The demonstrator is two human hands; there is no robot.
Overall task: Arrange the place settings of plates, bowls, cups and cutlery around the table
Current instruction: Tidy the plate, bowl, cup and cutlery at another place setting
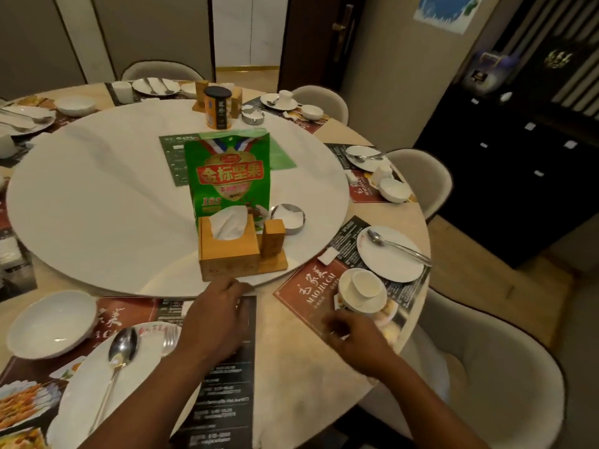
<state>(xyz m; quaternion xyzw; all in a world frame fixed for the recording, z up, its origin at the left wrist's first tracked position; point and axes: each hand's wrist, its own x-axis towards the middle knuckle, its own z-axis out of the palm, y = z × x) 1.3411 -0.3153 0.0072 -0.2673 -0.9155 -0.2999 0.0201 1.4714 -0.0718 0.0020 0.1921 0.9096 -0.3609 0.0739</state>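
Observation:
My left hand lies palm down on a dark placemat, fingertips at the turntable's rim, holding nothing. Left of it a white plate carries a spoon and a fork, with a white bowl beside it. My right hand is blurred, fingers curled at the near edge of a red placemat. Just beyond that hand a white cup sits inside a bowl. Farther right lies a plate with a spoon.
A big white turntable holds a green snack bag, wooden tissue box, metal ashtray and a can. More settings ring the table. Padded chairs stand at the right, and a dark cabinet stands beyond them.

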